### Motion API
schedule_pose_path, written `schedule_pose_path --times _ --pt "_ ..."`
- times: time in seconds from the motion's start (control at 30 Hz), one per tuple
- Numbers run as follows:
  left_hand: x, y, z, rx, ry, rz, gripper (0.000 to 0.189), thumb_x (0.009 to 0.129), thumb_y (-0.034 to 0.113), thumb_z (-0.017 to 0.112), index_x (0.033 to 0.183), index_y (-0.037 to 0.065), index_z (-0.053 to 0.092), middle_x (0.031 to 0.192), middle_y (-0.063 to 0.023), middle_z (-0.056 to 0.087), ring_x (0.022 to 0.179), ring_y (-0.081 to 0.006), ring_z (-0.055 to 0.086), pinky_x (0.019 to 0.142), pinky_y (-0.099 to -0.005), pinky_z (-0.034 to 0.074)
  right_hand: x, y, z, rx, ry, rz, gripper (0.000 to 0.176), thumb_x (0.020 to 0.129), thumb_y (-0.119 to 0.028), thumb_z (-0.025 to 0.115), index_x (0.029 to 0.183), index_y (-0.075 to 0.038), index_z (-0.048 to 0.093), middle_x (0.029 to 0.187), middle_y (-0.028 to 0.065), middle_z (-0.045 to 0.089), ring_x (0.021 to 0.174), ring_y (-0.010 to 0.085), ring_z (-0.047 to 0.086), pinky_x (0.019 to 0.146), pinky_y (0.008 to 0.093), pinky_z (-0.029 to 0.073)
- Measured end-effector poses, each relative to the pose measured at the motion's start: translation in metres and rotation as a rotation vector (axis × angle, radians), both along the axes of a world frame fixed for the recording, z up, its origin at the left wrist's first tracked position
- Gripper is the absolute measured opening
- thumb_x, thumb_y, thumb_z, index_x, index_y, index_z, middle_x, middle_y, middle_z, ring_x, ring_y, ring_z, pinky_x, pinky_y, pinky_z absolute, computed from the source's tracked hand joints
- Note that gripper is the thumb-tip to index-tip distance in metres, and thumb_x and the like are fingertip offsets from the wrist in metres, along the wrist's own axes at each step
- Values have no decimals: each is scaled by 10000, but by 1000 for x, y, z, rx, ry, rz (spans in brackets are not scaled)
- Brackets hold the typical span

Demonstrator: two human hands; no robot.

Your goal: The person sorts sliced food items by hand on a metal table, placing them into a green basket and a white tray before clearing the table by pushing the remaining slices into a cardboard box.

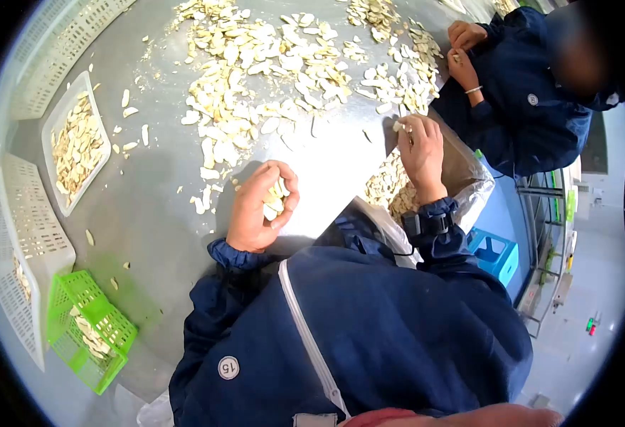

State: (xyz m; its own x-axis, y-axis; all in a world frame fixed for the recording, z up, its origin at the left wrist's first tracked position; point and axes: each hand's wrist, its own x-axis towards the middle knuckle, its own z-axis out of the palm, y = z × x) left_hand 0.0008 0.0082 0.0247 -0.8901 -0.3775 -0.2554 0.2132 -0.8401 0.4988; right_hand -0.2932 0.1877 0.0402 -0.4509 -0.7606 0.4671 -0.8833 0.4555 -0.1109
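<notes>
progress: partway by my read. most pale yellow flat slices (255, 78) lay loose on the grey metal table (149, 213); some sat in the white plastic tray (70, 92), clear plastic bag (472, 188) and green plastic basket (77, 285).
left hand (259, 210): curled almost closed round a handful of slices, near the table edge.
right hand (422, 153): fingertips pinched on a single slice (398, 127), above the bag.

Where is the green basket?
In the head view the green basket sits at the lower left, on the near edge of the grey table, just below the white baskets and left of the left hand, which holds pale slices.
</notes>
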Motion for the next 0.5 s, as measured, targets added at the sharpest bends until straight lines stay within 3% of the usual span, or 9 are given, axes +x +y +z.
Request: schedule_pose_path --times 0.13,0.2,0.3,0.5 --pt "-1 -1 -2 12 0 -4 240 1117 283 492 1057 67 579 970 -62 599 705 -94 570 406 -188 362 25 -57 15 -90 -336 131 182 936 -128 719 1112 -101 755 1098 113 722 1063 341 668 915 427 543" --pt "-1 -2 0 -11 -4 -1 239 1116 281 490 1056 67 577 969 -60 596 705 -94 569 406 -188 362 38 -95 15 -105 -214 328 186 940 -159 722 1115 -108 761 1084 101 725 1032 325 672 905 424 544" --pt "0 -2 1 7 -10 -6 237 1115 276 486 1060 63 575 974 -63 598 709 -98 572 409 -188 362 44 -127 6 -30 -178 368 177 944 -195 718 1093 -114 767 1062 89 730 1004 311 669 876 431 543" --pt "1 -1 1 -95 -11 2 236 1116 276 485 1070 61 573 990 -67 608 728 -109 590 413 -190 362 35 -111 6 16 -185 258 134 945 -186 704 1021 -89 757 957 99 725 948 336 666 831 448 539"
